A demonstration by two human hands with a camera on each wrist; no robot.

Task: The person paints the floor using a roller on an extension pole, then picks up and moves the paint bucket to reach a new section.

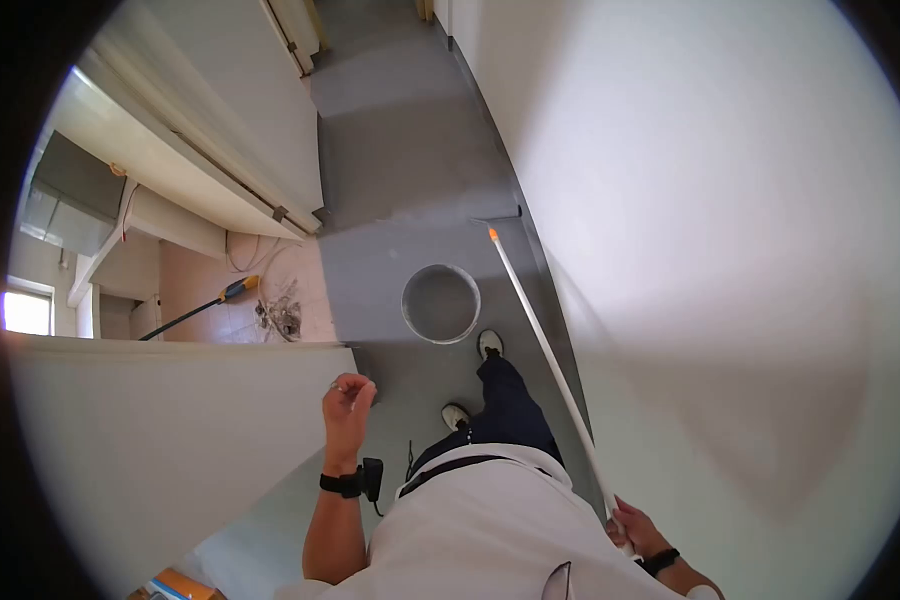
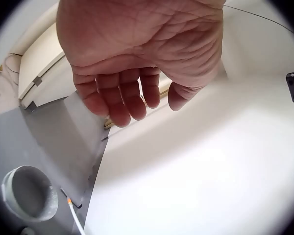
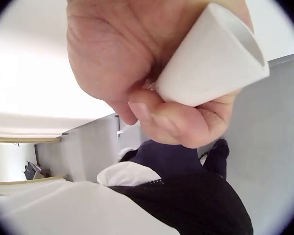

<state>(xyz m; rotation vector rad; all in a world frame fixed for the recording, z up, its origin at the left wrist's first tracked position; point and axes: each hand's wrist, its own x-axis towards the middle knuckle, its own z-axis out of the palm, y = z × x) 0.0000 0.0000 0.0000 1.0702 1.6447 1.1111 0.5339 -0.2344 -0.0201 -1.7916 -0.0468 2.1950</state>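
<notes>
My right hand (image 1: 642, 530) grips the near end of a long white pole (image 1: 550, 360), low at the right. In the right wrist view the fingers curl round its hollow white end (image 3: 210, 58). The pole slants forward to an orange tip (image 1: 492, 235), where a thin roller frame with a dark grey roller (image 1: 505, 217) meets the floor beside the wall base. My left hand (image 1: 348, 400) hangs in the air with loosely bent fingers, holding nothing; the left wrist view shows its bare palm (image 2: 142, 44). A round bucket (image 1: 405, 305) with grey inside stands on the floor ahead of my feet.
A white wall (image 1: 690, 220) runs along the right. On the left, a wall end (image 1: 200, 410) and a doorway open onto a room with a yellow-and-black long-handled tool (image 1: 238, 288) and a debris pile (image 1: 282, 315). The grey floor (image 1: 400, 150) stretches ahead.
</notes>
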